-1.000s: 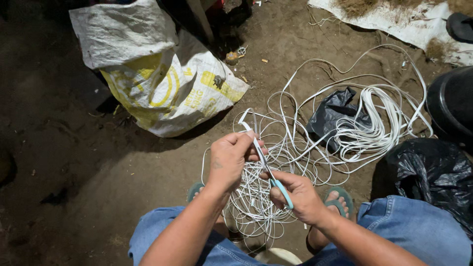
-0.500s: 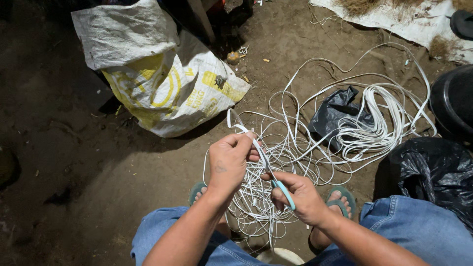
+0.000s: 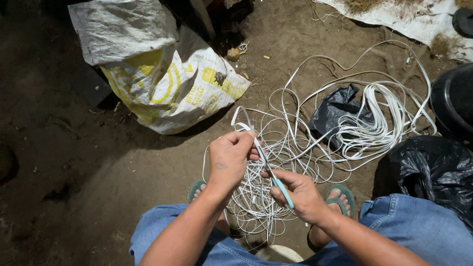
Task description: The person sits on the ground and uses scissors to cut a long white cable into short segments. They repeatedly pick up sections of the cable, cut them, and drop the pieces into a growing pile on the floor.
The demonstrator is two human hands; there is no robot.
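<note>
A thin white flat plastic cord is pinched between the closed fingers of the left hand, a short loop of it standing up just beyond the knuckles. A slim tool with a light-blue handle and a narrow metal blade is gripped in the right hand, whose fingers are curled shut around the handle; the blade is angled up toward the left hand and its tip is met at the cord held there. Beneath and beyond both hands a loose tangle of the same white cord is spread over the bare dirt ground, and a denser bundle of white cord loops is seen farther out, beyond the right hand, partly over a crumpled black plastic sheet. A white and yellow woven plastic sack is lying well beyond the left hand. A black plastic bag is seen just outside the right forearm. Blue denim trousers and teal rubber sandals are visible below the hands, the feet set among the cord.
</note>
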